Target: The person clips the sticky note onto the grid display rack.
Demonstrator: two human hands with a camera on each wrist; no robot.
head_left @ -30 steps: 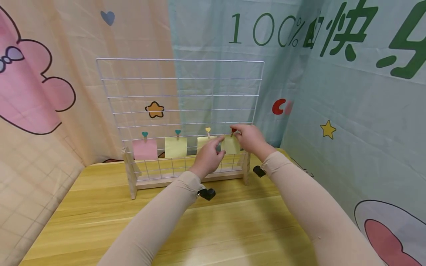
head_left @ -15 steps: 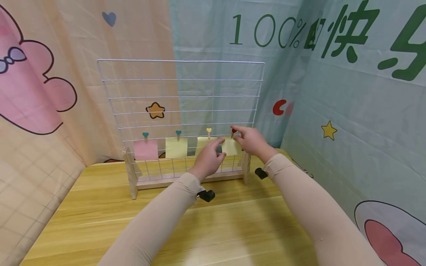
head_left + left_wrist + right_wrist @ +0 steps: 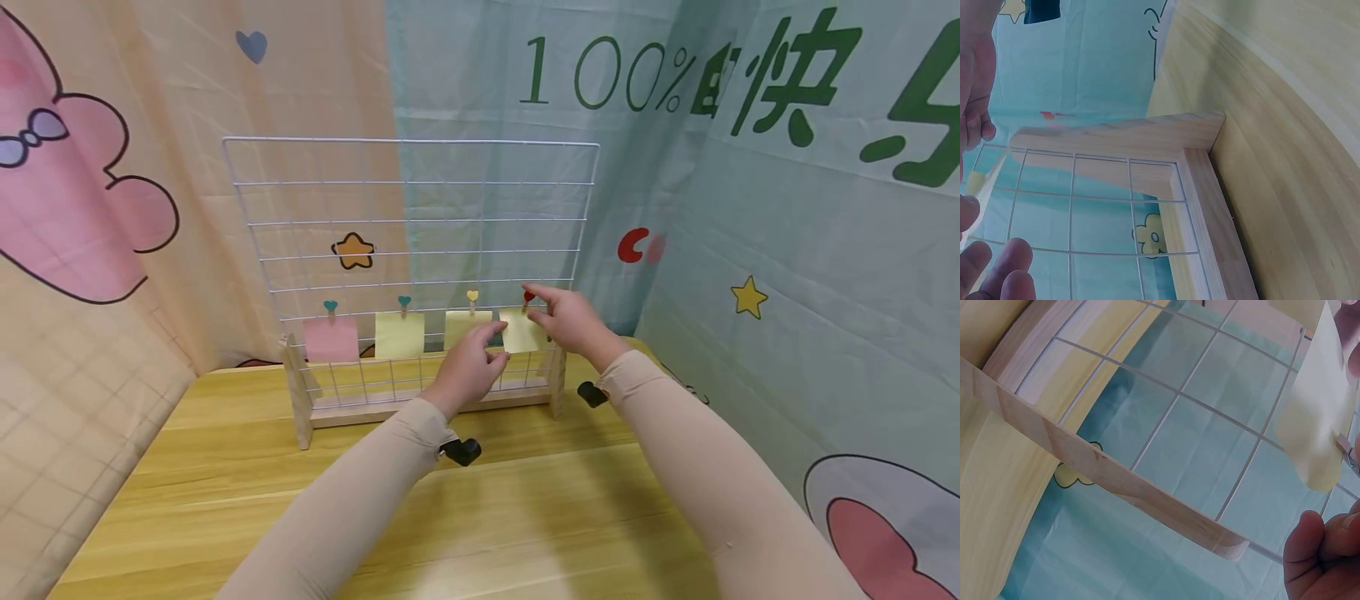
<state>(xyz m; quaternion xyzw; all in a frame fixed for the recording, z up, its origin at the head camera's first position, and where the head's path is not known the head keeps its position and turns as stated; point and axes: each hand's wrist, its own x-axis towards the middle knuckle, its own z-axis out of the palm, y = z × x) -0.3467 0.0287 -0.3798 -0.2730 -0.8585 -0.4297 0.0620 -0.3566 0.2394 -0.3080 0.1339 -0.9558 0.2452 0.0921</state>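
Observation:
Four-sided sticky notes hang from small heart-topped clothespins on a white wire grid. At the rightmost yellow note, my right hand has thumb and index finger at the red-heart clothespin, index at the heart and thumb lower down. In the right wrist view, a finger meets the end of this clothespin, and the note bows forward. My left hand has its index fingertip at the note's left edge, thumb below and apart; it partly hides another yellow note.
A pink note and a yellow note hang further left under green heart clothespins. Wooden feet carry the grid on a wood-grain table. Printed curtains stand close behind and at the right.
My right thumb has moved down, widening its gap from the index finger. My left index finger has lowered slightly along the note's left edge. The head view has shifted a little.

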